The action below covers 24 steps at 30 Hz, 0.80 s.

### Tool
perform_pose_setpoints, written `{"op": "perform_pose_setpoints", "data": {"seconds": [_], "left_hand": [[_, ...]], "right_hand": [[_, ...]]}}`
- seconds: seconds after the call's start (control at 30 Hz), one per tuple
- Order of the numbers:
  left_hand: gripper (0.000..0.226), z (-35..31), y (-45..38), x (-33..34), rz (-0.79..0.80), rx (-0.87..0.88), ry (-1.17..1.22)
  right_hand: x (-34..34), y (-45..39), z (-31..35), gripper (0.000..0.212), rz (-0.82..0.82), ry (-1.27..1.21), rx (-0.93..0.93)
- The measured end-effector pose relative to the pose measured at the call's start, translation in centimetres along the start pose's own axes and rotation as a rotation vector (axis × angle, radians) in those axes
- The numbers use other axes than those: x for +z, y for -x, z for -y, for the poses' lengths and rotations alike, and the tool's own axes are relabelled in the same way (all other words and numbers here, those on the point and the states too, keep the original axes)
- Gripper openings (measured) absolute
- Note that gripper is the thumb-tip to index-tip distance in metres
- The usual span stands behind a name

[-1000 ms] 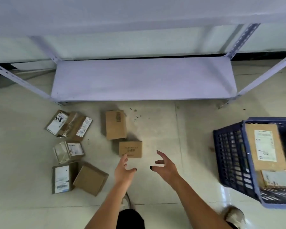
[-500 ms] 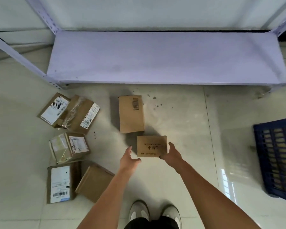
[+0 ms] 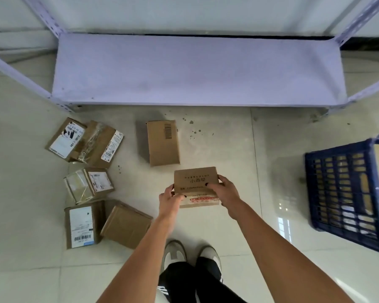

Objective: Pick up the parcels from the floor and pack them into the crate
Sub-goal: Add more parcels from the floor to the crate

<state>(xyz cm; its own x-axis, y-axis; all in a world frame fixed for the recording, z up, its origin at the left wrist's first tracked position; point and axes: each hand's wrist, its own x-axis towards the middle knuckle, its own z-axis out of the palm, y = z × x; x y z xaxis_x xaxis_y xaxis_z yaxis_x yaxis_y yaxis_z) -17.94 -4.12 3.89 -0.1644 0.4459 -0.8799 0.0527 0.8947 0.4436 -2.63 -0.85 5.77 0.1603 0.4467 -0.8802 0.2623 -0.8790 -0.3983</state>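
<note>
I hold a small brown box [image 3: 195, 181] with both hands: my left hand [image 3: 169, 199] grips its left lower corner with curled fingers, and my right hand [image 3: 224, 191] grips its right side, thumb on the top face. Whether the box is fully off the floor [image 3: 217, 136] I cannot tell. Just beyond my grip lies a tall plain box [image 3: 163, 142] with a barcode. Well to the left of my grip, five more parcels lie on the floor; the nearest is a plain flat box [image 3: 125, 224]. To the right of my grip stands the blue crate [image 3: 341, 193], and a labelled parcel is inside it. Far beyond my grip is a low shelf [image 3: 197, 68]. Below my arms are my shoes [image 3: 175, 254].
</note>
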Motion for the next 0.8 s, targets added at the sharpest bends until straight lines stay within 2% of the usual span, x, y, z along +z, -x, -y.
{"op": "perform_pose_setpoints", "data": {"seconds": [0.2, 0.37, 0.53, 0.6, 0.7, 0.8], "left_hand": [[0.046, -5.7, 7.6, 3.5, 0.016, 0.129, 0.013], [0.052, -9.9, 12.8, 10.1, -0.017, 0.231, -0.002], [0.039, -11.4, 19.0, 21.2, -0.036, 0.316, 0.064], [0.033, -11.3, 21.6, 26.3, -0.039, 0.345, 0.109], [0.040, -10.4, 24.5, 34.0, -0.055, 0.367, 0.167], [0.041, -9.3, 26.5, 40.9, -0.021, 0.381, 0.167]], "right_hand": [[-7.2, 6.6, 1.7, 0.035, -0.060, -0.021, -0.070], [-16.0, 9.6, 1.7, 0.017, -0.112, -0.123, -0.183], [-28.4, 11.4, 0.1, 0.024, -0.097, -0.221, -0.297], [-33.8, 11.8, -1.3, 0.029, -0.070, -0.178, -0.347], [-41.7, 12.2, -4.5, 0.030, -0.058, -0.025, -0.445], [-48.5, 11.8, -8.3, 0.031, -0.081, -0.047, -0.398]]}}
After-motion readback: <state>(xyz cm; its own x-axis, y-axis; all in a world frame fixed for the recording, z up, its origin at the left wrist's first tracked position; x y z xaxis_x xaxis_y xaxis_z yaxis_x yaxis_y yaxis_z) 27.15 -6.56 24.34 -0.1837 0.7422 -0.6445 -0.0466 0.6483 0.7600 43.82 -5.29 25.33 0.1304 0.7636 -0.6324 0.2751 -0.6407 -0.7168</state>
